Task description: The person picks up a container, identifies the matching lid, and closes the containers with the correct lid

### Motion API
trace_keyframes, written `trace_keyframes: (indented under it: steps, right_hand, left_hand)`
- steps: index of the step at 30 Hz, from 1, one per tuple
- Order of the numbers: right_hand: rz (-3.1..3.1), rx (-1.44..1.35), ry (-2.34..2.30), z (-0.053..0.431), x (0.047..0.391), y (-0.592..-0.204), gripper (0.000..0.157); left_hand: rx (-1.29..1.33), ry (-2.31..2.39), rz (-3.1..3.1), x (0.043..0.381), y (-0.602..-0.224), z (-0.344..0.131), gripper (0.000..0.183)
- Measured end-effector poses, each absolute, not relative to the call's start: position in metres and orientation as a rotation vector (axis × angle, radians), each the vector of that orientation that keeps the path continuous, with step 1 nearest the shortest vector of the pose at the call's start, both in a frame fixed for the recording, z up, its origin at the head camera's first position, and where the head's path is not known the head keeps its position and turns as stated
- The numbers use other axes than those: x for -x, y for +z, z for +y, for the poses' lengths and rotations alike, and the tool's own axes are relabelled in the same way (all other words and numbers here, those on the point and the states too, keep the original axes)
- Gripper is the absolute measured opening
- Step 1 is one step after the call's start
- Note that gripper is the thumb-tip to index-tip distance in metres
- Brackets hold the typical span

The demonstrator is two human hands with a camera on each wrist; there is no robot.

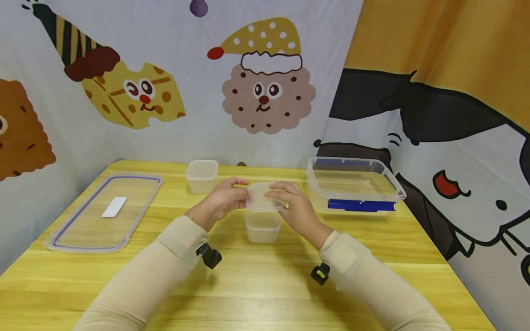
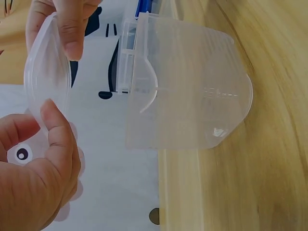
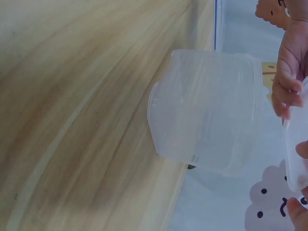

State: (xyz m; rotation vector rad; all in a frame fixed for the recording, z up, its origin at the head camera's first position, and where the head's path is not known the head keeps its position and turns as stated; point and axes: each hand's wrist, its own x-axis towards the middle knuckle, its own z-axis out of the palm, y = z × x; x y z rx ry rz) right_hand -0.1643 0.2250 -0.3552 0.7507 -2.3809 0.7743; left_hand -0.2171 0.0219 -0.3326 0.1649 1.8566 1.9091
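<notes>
Two-handed hold: left hand (image 1: 219, 200) and right hand (image 1: 301, 210) pinch opposite edges of one lid (image 1: 258, 197), fingers closed to its thickness | we see it apart, above the uncovered tub (image 1: 263, 231) on the table (image 1: 265, 287) | edge grip, we judge, keeps it steady, underside free

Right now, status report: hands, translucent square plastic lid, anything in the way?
Left hand and right hand pinching lid. Lid above translucent square plastic container, apart from it. Nothing visible between them.
</notes>
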Motion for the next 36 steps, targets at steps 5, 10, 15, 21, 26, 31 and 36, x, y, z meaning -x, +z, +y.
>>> trace_keyframes:
  steps: [5, 10, 15, 21, 26, 31, 36]
  right_hand:
    - [-2.460, -0.663, 0.809, 0.225, 0.162, -0.356, 0.041]
    - [-2.528, -0.581, 0.869, 0.227, 0.161, -0.355, 0.044]
    - [-2.588, -0.533, 0.991, 0.233, 0.159, -0.354, 0.054]
    - [-2.677, -0.464, 1.140, 0.239, 0.160, -0.353, 0.065]
    - [-2.728, -0.388, 1.254, 0.242, 0.160, -0.351, 0.066]
    - [-2.743, -0.314, 1.348, 0.244, 0.162, -0.350, 0.060]
    - [-2.717, -0.230, 1.465, 0.243, 0.166, -0.347, 0.053]
  left_hand:
    - [-0.160, 1.924, 1.856, 0.214, -0.332, 0.020, 0.052]
    - [-0.164, 1.972, 1.846, 0.214, -0.332, 0.019, 0.051]
    - [-0.166, 1.993, 1.851, 0.215, -0.334, 0.016, 0.052]
    - [-0.162, 1.998, 1.864, 0.216, -0.335, 0.012, 0.052]
    - [-0.153, 1.993, 1.885, 0.217, -0.336, 0.009, 0.051]
    - [-0.144, 1.987, 1.903, 0.218, -0.338, 0.007, 0.050]
    - [-0.151, 1.979, 1.918, 0.218, -0.342, 0.008, 0.049]
